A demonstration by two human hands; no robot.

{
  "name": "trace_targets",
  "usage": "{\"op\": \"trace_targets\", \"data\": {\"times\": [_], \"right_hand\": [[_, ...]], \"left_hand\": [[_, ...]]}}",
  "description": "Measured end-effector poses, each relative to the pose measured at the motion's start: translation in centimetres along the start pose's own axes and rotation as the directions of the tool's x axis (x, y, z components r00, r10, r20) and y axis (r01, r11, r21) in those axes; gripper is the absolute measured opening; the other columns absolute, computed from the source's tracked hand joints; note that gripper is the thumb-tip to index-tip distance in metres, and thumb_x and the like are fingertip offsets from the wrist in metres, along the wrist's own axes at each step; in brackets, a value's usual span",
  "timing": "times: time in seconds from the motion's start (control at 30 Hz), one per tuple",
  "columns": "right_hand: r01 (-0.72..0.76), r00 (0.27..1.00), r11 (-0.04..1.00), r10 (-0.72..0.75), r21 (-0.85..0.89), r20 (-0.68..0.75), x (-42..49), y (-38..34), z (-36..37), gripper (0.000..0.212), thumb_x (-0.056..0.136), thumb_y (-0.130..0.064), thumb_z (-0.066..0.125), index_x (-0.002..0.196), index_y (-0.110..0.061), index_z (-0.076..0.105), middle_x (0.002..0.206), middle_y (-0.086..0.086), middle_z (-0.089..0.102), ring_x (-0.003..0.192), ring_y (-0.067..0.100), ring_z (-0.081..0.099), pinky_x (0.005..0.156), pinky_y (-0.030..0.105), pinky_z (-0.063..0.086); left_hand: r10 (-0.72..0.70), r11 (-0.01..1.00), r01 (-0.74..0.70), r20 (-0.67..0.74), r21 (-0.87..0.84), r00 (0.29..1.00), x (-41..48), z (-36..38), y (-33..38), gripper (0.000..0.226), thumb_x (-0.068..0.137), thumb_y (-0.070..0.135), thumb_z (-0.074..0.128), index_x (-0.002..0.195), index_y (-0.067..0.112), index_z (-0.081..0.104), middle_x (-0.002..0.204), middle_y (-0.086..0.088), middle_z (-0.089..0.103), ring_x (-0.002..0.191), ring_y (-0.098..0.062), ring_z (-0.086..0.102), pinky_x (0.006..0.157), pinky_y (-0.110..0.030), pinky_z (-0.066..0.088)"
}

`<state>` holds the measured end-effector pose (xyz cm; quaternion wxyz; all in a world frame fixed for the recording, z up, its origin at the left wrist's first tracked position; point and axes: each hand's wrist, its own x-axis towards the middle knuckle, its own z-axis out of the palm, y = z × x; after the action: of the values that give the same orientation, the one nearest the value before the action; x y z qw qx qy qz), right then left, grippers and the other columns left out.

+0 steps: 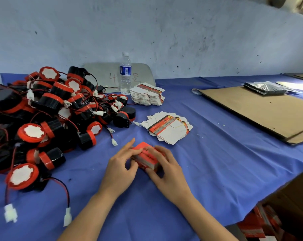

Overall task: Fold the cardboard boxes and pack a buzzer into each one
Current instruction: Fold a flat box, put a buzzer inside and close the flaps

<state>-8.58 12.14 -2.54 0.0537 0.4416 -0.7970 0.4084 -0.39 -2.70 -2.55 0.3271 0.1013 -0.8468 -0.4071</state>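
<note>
A person at a table draped in blue cloth (208,171) holds a small red cardboard box (146,158) in both hands, near the middle of the table's near edge. The left hand (120,168) curls its fingers against the box's left end, while the right hand (168,169) wraps over its right side, with the thumb pressed to the near face. Whether the box rests on the cloth or is lifted just clear of it cannot be told.

A heap of red-and-black buzzers (48,108), their red and black leads ending in white plugs, fills the table's left side. Just beyond the hands lies a fanned stack of flat box blanks (168,129). A second, neater stack of blanks (148,94) sits farther back, touching a clear water bottle (125,73) that stands upright near the far edge.

Along the right side lies a large brown cardboard sheet (261,108), with a black plastic bag (265,88) on its far end. Off the near right corner stands an open carton (294,197) holding packed red boxes (261,221).
</note>
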Motion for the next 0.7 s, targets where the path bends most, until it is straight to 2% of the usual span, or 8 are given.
{"op": "trace_targets", "data": {"times": [0.07,0.13,0.17,0.23,0.3,0.37,0.5,0.7], "right_hand": [[-0.115,0.982,0.951,0.153,0.288,-0.114,0.1,-0.1,-0.7,0.033,0.09,-0.025,0.061,0.122,-0.031,0.061,0.118,-0.008,0.062,0.1,0.004,0.061,0.08,0.017,0.049],[-0.241,0.938,0.81,0.335,0.535,-0.085,0.1,0.0,-1.1,0.019,0.089,-0.032,0.055,0.1,-0.028,0.07,0.09,-0.006,0.071,0.077,0.008,0.065,0.061,0.02,0.05],[-0.268,0.92,0.765,0.383,0.586,-0.079,0.1,0.2,-1.3,0.023,0.087,-0.036,0.051,0.091,-0.025,0.071,0.08,-0.004,0.071,0.07,0.012,0.064,0.054,0.023,0.048],[-0.228,0.928,0.779,0.355,0.584,-0.111,0.1,0.3,-1.5,0.029,0.087,-0.04,0.048,0.085,-0.02,0.069,0.077,-0.002,0.07,0.069,0.013,0.063,0.059,0.025,0.048],[-0.148,0.956,0.822,0.262,0.55,-0.134,0.0,0.1,-1.4,0.032,0.086,-0.046,0.048,0.087,-0.019,0.064,0.08,-0.005,0.069,0.072,0.009,0.062,0.065,0.02,0.047],[-0.099,0.958,0.865,0.216,0.493,-0.187,-0.2,-0.1,-1.1,0.03,0.082,-0.05,0.046,0.083,-0.022,0.058,0.073,-0.009,0.065,0.066,0.004,0.059,0.061,0.014,0.043],[-0.115,0.898,0.909,0.268,0.401,-0.35,-0.3,-0.3,-0.9,0.031,0.085,-0.053,0.039,0.068,-0.028,0.05,0.057,-0.017,0.056,0.053,0.003,0.052,0.051,0.011,0.035],[-0.176,0.866,0.891,0.342,0.418,-0.364,0.1,-0.2,-0.9,0.044,0.082,-0.059,0.034,0.06,-0.021,0.042,0.049,-0.011,0.047,0.046,0.005,0.041,0.045,0.018,0.031]], "left_hand": [[0.11,0.994,-0.112,0.13,0.005,0.985,0.0,-0.2,0.5,0.05,0.081,0.022,0.061,0.127,0.039,0.053,0.145,0.02,0.04,0.133,0.007,0.036,0.105,-0.01,0.031],[0.129,0.991,-0.134,0.215,0.007,0.968,0.0,0.0,1.1,0.056,0.075,0.046,0.065,0.127,0.046,0.045,0.138,0.027,0.043,0.129,0.006,0.04,0.101,-0.008,0.032],[0.096,0.995,-0.095,0.229,-0.012,0.969,-0.2,0.3,1.3,0.056,0.071,0.053,0.068,0.123,0.047,0.046,0.129,0.028,0.049,0.121,0.006,0.047,0.095,-0.006,0.036],[-0.013,0.998,0.025,0.197,-0.059,0.98,-0.3,0.7,1.8,0.052,0.063,0.059,0.074,0.108,0.045,0.051,0.108,0.023,0.06,0.102,0.006,0.056,0.079,-0.004,0.041],[-0.075,0.993,0.09,0.18,-0.076,0.981,-0.5,1.1,2.0,0.051,0.057,0.062,0.075,0.098,0.041,0.053,0.095,0.02,0.063,0.092,0.005,0.059,0.07,-0.005,0.042],[-0.059,0.994,0.077,0.206,-0.081,0.977,-0.9,1.8,2.2,0.052,0.056,0.067,0.074,0.095,0.04,0.053,0.095,0.023,0.062,0.089,0.003,0.06,0.067,-0.006,0.043],[-0.05,0.99,0.079,0.241,-0.116,0.969,-1.1,2.5,3.1,0.049,0.058,0.064,0.074,0.094,0.037,0.052,0.095,0.026,0.062,0.084,0.001,0.063,0.064,-0.008,0.044],[-0.077,0.984,0.117,0.275,-0.136,0.959,-0.8,2.4,3.3,0.053,0.056,0.065,0.074,0.092,0.031,0.055,0.089,0.026,0.064,0.08,0.001,0.063,0.061,-0.008,0.045]]}}
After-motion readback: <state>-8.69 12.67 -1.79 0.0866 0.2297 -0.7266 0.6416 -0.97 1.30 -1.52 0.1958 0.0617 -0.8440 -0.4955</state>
